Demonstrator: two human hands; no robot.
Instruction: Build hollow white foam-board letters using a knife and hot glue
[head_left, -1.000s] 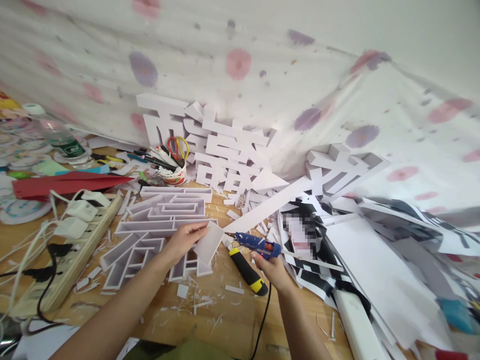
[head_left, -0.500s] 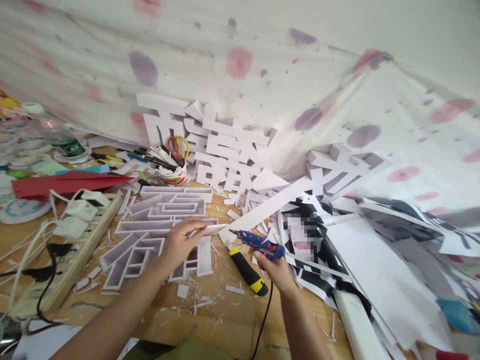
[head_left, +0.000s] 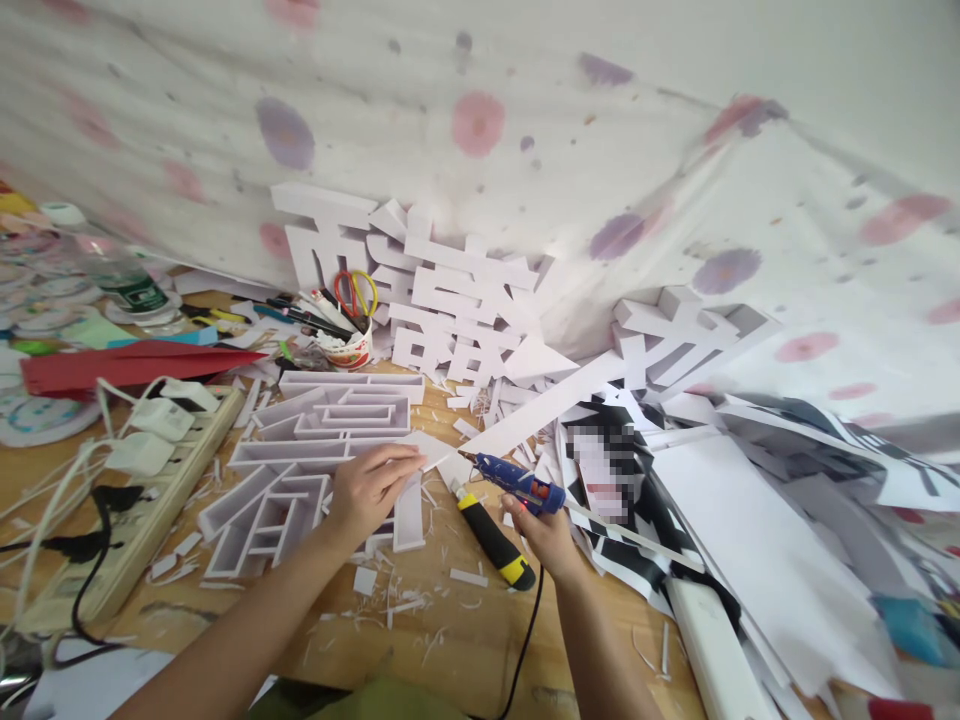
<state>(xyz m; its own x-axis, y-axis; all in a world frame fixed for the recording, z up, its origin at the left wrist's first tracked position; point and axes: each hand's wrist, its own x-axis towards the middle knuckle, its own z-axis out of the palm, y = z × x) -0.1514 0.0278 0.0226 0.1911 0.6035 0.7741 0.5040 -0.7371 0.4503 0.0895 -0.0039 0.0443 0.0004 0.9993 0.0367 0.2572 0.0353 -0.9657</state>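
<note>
My right hand (head_left: 549, 530) is wrapped round a blue glue gun (head_left: 517, 481), a glue stick jutting from its back and its nozzle pointing left. Between the thumb and fingers of my left hand (head_left: 377, 488) is a small flat white piece (head_left: 429, 448), its edge close to the nozzle; whether they touch I cannot tell. Under and beside that hand lies a white raised character (head_left: 262, 452) built of thin upright walls, open side up. A black and yellow cutter knife (head_left: 496, 540) rests on the table just below the glue gun.
Finished white block characters (head_left: 457, 290) lean against the floral curtain. A cup (head_left: 351, 350) holds scissors and pens. At left is a power strip (head_left: 127, 510) with chargers and cables. White sheets (head_left: 750, 540) pile up on the right. White scraps litter the wooden table (head_left: 450, 640).
My left hand has turned slightly, tilting the white piece so more of its face shows. The glue gun has shifted a little up and left.
</note>
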